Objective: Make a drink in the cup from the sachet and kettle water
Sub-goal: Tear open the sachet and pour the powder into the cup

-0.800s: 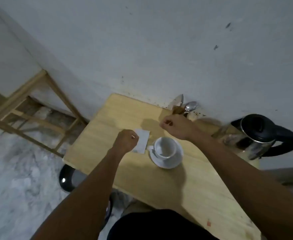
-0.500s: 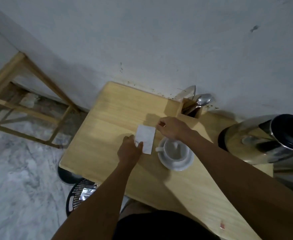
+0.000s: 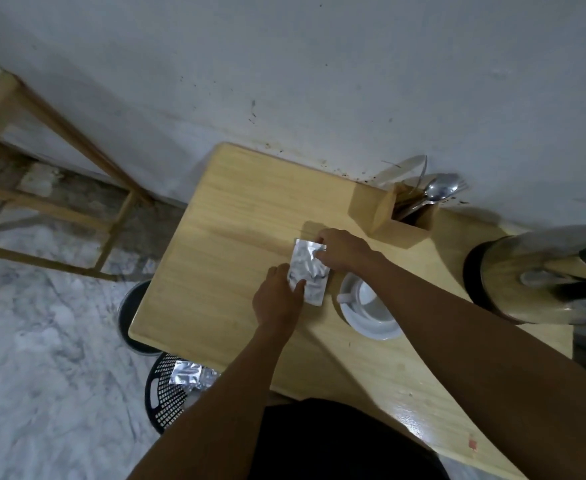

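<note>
A silver foil sachet is held just above the wooden table, left of the cup. My left hand pinches its lower left edge. My right hand pinches its top right corner. The white cup stands on a white saucer; my right forearm crosses over part of it, and it looks empty. The steel kettle with a black base stands at the table's right end, partly cut off by the frame.
A wooden cutlery holder with a spoon stands against the wall behind my right hand. Under the table's left edge sits a black mesh bin holding a foil wrapper. A wooden frame leans at the far left.
The view has swung left and down. My right hand came from the cutlery holder to the sachet's top corner. The sachet now shows its crinkled foil face, held in both hands.
</note>
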Motion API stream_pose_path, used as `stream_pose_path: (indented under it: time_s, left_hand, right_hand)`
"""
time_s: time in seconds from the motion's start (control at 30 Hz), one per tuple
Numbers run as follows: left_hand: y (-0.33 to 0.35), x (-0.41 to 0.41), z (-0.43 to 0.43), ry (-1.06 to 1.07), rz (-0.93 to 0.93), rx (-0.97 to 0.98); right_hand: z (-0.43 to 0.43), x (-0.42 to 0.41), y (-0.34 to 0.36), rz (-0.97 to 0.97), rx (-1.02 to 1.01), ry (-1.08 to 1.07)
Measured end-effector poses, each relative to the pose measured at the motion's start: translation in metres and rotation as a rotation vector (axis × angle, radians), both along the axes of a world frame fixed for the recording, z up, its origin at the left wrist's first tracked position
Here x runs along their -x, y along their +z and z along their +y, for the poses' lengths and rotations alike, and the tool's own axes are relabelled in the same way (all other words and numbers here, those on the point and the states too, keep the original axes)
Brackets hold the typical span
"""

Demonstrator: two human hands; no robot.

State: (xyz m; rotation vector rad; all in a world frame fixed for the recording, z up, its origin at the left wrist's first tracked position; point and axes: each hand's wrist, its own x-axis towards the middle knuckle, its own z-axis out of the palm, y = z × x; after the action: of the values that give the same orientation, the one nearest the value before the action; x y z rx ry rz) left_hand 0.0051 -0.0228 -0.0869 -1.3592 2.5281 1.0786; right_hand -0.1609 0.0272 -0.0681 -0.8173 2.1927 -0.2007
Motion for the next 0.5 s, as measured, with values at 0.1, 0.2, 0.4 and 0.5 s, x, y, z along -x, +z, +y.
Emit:
stream_pose_path:
  time_s: [0.1,0.2,0.4,0.5]
  left_hand:
    - [0.000,0.002,-0.007,0.011,0.025,-0.034]
    - [0.010,0.007,-0.022,0.066,0.166,-0.070]
    - [0.062,0.022,-0.053,-0.049,0.477,-0.318]
    - [0.080,0.024,-0.056,-0.181,0.421,-0.404]
  right_hand:
    - [0.000,0.002,0.005,-0.030,0.089,-0.050]
    - [0.005,0.002,0.026,-0.079,0.241,-0.130]
    - [0.029,-0.012,0.077,-0.221,0.510,-0.352]
    - [0.041,-0.020,0.089,-0.143,0.588,-0.411]
